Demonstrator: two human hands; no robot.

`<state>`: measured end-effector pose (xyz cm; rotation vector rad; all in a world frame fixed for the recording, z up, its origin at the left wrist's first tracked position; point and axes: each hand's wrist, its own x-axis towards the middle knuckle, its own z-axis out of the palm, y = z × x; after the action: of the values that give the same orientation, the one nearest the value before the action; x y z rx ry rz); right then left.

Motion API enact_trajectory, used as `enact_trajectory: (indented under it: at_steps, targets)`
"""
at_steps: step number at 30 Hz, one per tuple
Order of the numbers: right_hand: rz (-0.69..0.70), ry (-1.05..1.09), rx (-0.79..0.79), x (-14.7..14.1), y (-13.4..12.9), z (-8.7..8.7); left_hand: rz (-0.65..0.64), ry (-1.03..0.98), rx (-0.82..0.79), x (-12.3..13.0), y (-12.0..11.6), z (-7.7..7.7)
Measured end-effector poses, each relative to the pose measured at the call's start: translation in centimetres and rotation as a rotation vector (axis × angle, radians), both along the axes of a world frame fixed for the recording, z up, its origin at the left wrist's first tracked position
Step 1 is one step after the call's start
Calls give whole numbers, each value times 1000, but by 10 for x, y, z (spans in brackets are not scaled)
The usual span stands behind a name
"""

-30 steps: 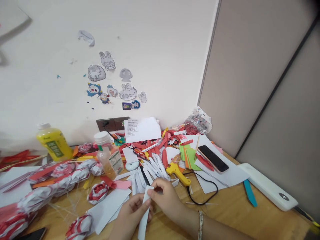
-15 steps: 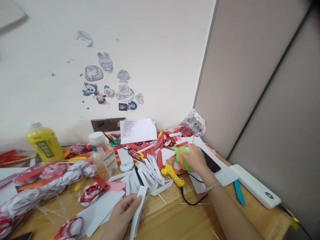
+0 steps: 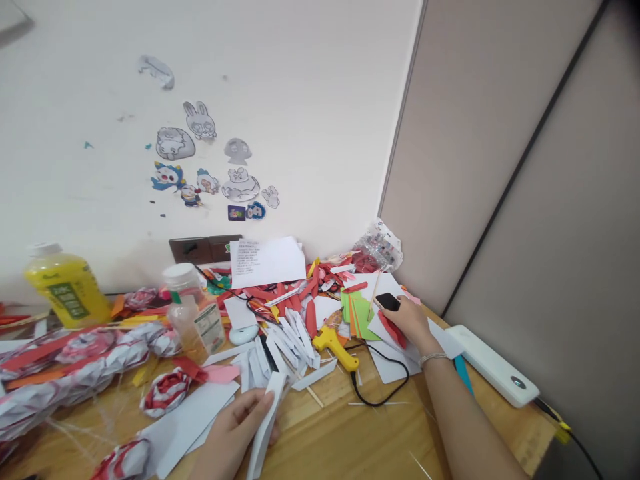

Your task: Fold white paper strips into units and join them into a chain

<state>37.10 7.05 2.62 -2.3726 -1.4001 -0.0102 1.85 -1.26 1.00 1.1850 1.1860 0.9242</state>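
Observation:
My left hand [image 3: 245, 417] pinches a folded white paper strip [image 3: 265, 427] upright near the table's front edge. Farther right, my right hand [image 3: 410, 323] is closed around a black phone [image 3: 388, 302], whose far end shows past the fingers; the rest is hidden under the hand. Red paper [image 3: 393, 331] shows just below that hand. Beside it lie green paper pieces [image 3: 361, 317] with an orange one among them. A yellow glue gun [image 3: 336, 347] rests between my hands, its nozzle pointing away. Several folded white strips [image 3: 295, 343] are heaped ahead of my left hand.
A yellow bottle [image 3: 67, 287] and a clear jar [image 3: 193, 310] stand at the left. Red-and-white paper twists [image 3: 90, 377] stretch along that side. A white power bank [image 3: 493, 367] lies at the right edge with a cable. The glue gun's black cord [image 3: 380, 403] loops over the wood.
My right hand has gone from above the green papers to the phone and gripped it, shifting it left; red paper now shows beneath. The left hand keeps its strip. The view has turned slightly right.

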Motion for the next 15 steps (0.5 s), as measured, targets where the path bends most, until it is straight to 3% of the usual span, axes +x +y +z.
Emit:
enact_trajectory:
  at_steps: [6, 15]
  targets:
    - [11, -42, 51, -3, 0, 1, 4, -11, -35, -2, 3, -8]
    - [13, -39, 53, -6, -3, 2, -2, 16, -52, 1, -3, 8]
